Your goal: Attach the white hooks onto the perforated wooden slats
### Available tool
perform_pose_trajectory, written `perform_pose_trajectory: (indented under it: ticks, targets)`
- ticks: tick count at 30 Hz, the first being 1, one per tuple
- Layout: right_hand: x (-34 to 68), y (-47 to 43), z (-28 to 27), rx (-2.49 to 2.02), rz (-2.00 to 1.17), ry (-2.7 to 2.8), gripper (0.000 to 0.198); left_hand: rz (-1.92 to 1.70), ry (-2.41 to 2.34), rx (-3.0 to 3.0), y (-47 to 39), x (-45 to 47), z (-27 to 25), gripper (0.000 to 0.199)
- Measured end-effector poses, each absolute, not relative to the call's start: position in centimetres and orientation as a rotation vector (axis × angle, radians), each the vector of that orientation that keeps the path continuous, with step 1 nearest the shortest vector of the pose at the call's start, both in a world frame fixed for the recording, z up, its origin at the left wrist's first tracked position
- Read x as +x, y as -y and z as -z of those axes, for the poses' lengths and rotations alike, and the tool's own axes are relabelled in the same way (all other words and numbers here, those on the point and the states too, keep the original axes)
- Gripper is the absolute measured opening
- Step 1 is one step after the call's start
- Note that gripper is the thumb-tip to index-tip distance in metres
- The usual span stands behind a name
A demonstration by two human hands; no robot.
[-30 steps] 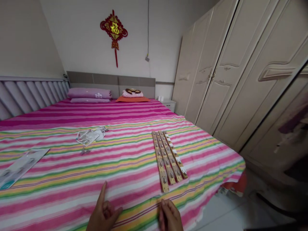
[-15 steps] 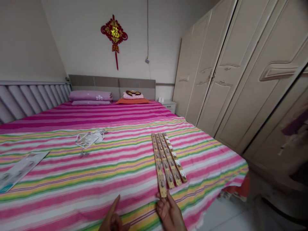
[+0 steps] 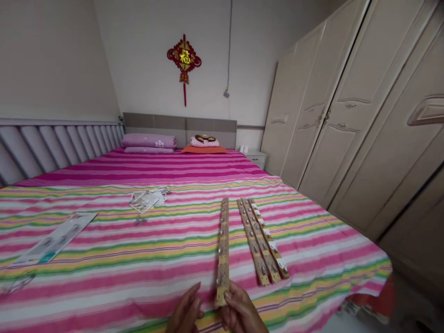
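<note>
A long narrow wooden strip (image 3: 224,247) with a row of small metal hooks is held at its near end by my right hand (image 3: 243,309), thumb on top and fingers beneath. My left hand (image 3: 186,309) is beside it to the left, holding nothing, its fingers loosely extended and apart from the strip. To the right, three more strips (image 3: 255,252) lie side by side on the striped sheet (image 3: 166,259). The rightmost one (image 3: 274,249) carries white round pieces along its length.
A clear packet (image 3: 65,238) lies at the left, with thin wire (image 3: 21,282) nearer me. Farther back is a pile of plastic packets (image 3: 147,200) with a small metal piece (image 3: 140,219) nearby. Folded bedding (image 3: 149,141) rests by the headboard; a wardrobe (image 3: 312,106) stands right.
My right hand has moved the leftmost strip left, away from the other three, and tilted it. My left hand has come nearer to it. The view has swung slightly left.
</note>
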State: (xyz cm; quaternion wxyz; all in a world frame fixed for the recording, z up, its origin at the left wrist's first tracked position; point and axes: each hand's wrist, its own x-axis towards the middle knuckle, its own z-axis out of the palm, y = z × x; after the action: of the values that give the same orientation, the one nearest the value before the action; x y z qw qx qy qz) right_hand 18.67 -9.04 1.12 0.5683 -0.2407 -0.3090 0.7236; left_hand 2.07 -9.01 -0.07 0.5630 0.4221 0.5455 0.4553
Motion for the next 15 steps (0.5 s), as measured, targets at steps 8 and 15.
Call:
perform_pose_trajectory:
  ticks: [8, 15]
  targets:
    - [11.2, 5.9, -4.0, -0.535, -1.836, 0.9, 0.044, -1.402, -1.342, 1.037, 6.3, 0.4, -3.0, 0.082]
    - [5.6, 1.5, -5.6, -0.454, -1.856, 1.112, 0.039, -1.642, -1.424, 0.888, 2.7, -4.8, -5.9, 0.074]
